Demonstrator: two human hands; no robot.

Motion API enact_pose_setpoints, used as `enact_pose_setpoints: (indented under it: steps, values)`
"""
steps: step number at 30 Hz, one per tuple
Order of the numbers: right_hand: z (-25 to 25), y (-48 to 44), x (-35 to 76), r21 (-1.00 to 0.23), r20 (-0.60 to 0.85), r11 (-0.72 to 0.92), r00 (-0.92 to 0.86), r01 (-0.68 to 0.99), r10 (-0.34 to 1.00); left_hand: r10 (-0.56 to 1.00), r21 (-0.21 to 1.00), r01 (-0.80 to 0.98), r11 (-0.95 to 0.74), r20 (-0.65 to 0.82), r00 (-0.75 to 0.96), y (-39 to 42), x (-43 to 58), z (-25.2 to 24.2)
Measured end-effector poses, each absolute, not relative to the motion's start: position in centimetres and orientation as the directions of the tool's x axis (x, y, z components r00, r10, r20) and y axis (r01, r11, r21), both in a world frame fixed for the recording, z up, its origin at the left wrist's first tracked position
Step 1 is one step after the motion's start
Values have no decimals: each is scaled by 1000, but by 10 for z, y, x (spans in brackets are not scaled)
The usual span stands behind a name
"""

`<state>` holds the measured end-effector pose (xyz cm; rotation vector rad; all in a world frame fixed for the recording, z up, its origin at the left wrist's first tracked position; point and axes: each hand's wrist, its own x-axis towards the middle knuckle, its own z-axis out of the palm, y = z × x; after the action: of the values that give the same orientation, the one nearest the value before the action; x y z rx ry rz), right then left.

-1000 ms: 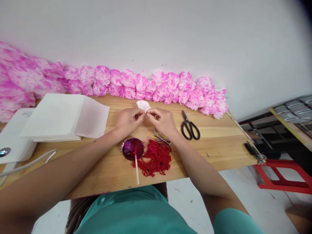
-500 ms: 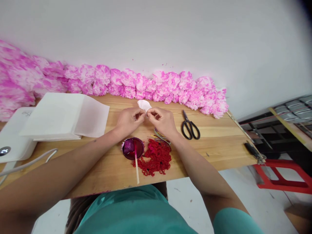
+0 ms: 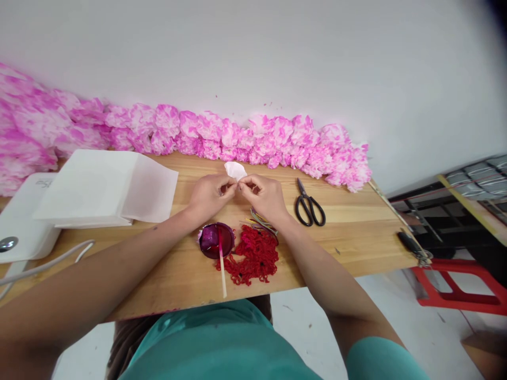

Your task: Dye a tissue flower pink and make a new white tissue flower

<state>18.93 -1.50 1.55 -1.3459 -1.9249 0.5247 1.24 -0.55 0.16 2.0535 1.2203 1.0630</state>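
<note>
A small piece of white paper (image 3: 235, 170) fans out upward from between my fingertips. My left hand (image 3: 210, 195) pinches its lower end from the left, and my right hand (image 3: 263, 194) pinches it from the right, fingertips nearly touching. Below my hands stands a dark bowl (image 3: 216, 240) of magenta dye with a stick (image 3: 222, 274) leaning out over its rim. Beside the bowl lies a heap of red yarn (image 3: 257, 256), and thin coloured strands (image 3: 262, 220) lie just under my right wrist.
Black scissors (image 3: 306, 205) lie right of my right hand. A stack of white paper (image 3: 89, 187) rests on a white device (image 3: 29, 240) at left. Pink-white paper flowers (image 3: 214, 129) line the wooden table's (image 3: 348, 232) back edge. A red stool (image 3: 459, 287) stands at right.
The white paper has shifted very slightly to the right at my fingertips. Both hands keep nearly the same place and pinch.
</note>
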Motion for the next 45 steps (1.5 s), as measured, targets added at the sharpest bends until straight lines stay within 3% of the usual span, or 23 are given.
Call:
enact_pose_setpoints:
  steps: [6, 11, 15, 25, 35, 45]
  values:
    - [13, -14, 189, -688, 343, 381, -185, 618, 921, 928, 860, 359, -363, 297, 225, -5, 14, -2]
    - [10, -14, 188, -629, 401, 425, -197, 651, 895, 942, 899, 307, -313, 251, 225, -4, 15, -3]
    - [9, -14, 186, -619, 410, 429, -195, 658, 891, 949, 912, 294, -286, 227, 217, -5, 15, -1]
    - [10, -14, 184, -756, 316, 332, -130, 564, 940, 950, 931, 229, -284, 242, 196, -4, 16, 0]
    - [10, -15, 184, -641, 386, 394, -167, 658, 907, 953, 940, 211, -267, 226, 199, -4, 16, 0]
    - [13, -15, 183, -747, 319, 326, -117, 580, 940, 950, 938, 204, -279, 239, 203, -4, 16, 1]
